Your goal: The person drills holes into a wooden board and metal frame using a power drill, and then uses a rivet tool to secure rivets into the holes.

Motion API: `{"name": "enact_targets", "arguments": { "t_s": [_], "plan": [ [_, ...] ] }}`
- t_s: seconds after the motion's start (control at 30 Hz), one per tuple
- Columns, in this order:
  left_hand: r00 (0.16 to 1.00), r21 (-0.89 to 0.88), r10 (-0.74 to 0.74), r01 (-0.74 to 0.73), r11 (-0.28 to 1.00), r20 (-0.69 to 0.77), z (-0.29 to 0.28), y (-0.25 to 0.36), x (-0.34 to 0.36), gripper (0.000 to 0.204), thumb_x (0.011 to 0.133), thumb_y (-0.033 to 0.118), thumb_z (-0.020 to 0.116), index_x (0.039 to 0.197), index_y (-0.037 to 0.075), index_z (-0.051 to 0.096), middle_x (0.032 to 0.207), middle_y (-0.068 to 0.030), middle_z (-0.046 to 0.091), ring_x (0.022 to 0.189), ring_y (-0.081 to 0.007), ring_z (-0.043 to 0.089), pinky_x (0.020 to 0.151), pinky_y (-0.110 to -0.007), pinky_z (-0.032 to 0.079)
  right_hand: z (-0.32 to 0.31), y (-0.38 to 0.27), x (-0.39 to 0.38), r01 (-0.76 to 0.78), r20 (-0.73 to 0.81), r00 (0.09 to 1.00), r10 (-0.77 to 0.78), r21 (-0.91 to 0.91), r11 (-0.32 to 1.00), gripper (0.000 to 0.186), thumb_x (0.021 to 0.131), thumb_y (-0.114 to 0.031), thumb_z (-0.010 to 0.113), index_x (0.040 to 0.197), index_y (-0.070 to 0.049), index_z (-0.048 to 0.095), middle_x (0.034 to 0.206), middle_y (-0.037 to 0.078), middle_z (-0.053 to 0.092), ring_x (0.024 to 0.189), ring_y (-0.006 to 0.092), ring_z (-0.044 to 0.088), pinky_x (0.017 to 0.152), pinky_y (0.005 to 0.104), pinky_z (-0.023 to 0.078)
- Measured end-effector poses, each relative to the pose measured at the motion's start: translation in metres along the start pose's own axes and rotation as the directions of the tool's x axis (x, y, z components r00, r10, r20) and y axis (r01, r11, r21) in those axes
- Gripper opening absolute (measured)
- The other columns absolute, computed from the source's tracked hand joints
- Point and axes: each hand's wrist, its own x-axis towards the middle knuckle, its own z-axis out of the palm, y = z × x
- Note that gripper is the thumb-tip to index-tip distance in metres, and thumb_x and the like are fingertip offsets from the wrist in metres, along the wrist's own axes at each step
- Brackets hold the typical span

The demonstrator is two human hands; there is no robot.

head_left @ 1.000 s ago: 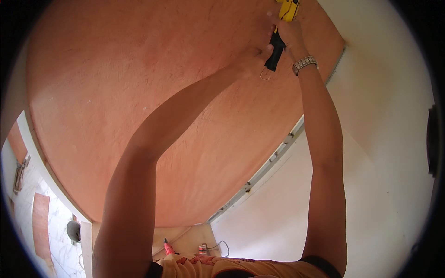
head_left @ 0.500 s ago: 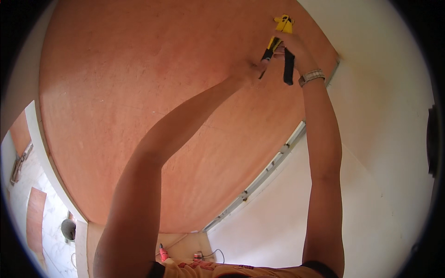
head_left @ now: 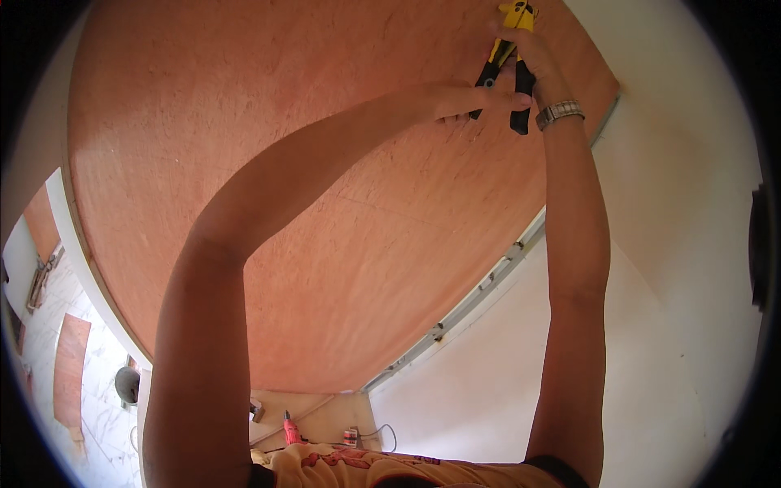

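Note:
Overhead, against a reddish-brown plywood panel [head_left: 325,228], a yellow hand riveter [head_left: 517,18] with two black handles is held up. My right hand [head_left: 537,61], with a metal-banded watch [head_left: 560,115] on its wrist, is wrapped round the tool just below its yellow head. My left hand [head_left: 476,102] is closed about the handles lower down, a digit reaching across to the right-hand one. Both black handle ends stick out below it, and the handles stand apart. Some fingers of each hand are hidden behind the tool.
A metal channel strip [head_left: 488,285] runs along the panel's right edge beside a white wall [head_left: 667,342]. Below are a red tool [head_left: 290,427] and a small red-and-white object [head_left: 351,437] with a cord. Lower left, a plywood strip [head_left: 71,370] and a dark round container [head_left: 128,385] are on marbled flooring.
The hand riveter and my right hand have shifted up and right. My left hand has moved right, its digit now across the right-hand handle.

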Motion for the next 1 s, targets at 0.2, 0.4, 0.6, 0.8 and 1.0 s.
{"name": "enact_targets", "arguments": {
  "t_s": [0.2,0.4,0.6,0.8,1.0],
  "plan": [
    [0.997,0.098,0.076,-0.077,0.992,0.017,0.003,-0.011,0.019,0.102,0.061,0.093,0.065,0.102,0.000,0.075,0.101,-0.0186,0.066,0.101,-0.0304,0.060,0.084,-0.041,0.045,-0.001,0.018,0.007,-0.028,-0.066,0.997,0.027,-0.013,1.000,0.028,0.089,-0.031,0.077,0.093,-0.006,0.066,0.075,0.007,0.068,0.066,0.0155,0.065,0.058,0.0290,0.054],
    [0.988,0.215,0.147,-0.135,0.967,-0.042,0.010,-0.027,0.030,0.085,0.070,0.082,0.069,0.093,0.001,0.076,0.094,-0.0169,0.071,0.097,-0.0250,0.067,0.081,-0.032,0.051,-0.004,0.024,0.013,-0.044,-0.060,0.997,0.041,-0.052,0.998,0.026,0.088,-0.030,0.078,0.085,-0.007,0.067,0.069,0.006,0.066,0.062,0.0147,0.064,0.056,0.0289,0.052],
    [0.991,0.222,0.089,-0.064,0.973,-0.105,0.008,-0.031,0.031,0.079,0.061,0.077,0.080,0.081,0.001,0.076,0.076,-0.0111,0.069,0.077,-0.0201,0.067,0.074,-0.033,0.051,0.002,0.034,0.017,0.027,-0.145,0.989,-0.027,-0.003,1.000,0.029,0.088,-0.032,0.078,0.080,-0.007,0.065,0.069,0.005,0.065,0.059,0.0153,0.063,0.054,0.0298,0.050],
    [0.974,0.206,0.136,-0.098,0.974,-0.179,0.006,-0.054,0.041,0.071,0.060,0.067,0.084,0.081,-0.001,0.077,0.074,-0.0117,0.070,0.075,-0.0212,0.067,0.065,-0.033,0.051,0.015,0.034,0.013,0.049,-0.209,0.977,-0.042,0.031,0.998,0.030,0.088,-0.030,0.078,0.078,-0.007,0.063,0.066,0.005,0.063,0.055,0.0151,0.061,0.051,0.0299,0.050],
    [0.956,0.248,0.172,-0.111,0.962,-0.238,0.001,-0.051,0.042,0.066,0.059,0.055,0.088,0.085,-0.004,0.076,0.084,-0.0167,0.074,0.073,-0.0233,0.068,0.067,-0.034,0.053,0.021,0.029,0.006,-0.010,-0.308,0.949,0.071,0.196,0.981,0.031,0.087,-0.025,0.079,0.074,-0.007,0.058,0.061,0.005,0.059,0.051,0.0152,0.058,0.047,0.0312,0.047]
  ]
}}
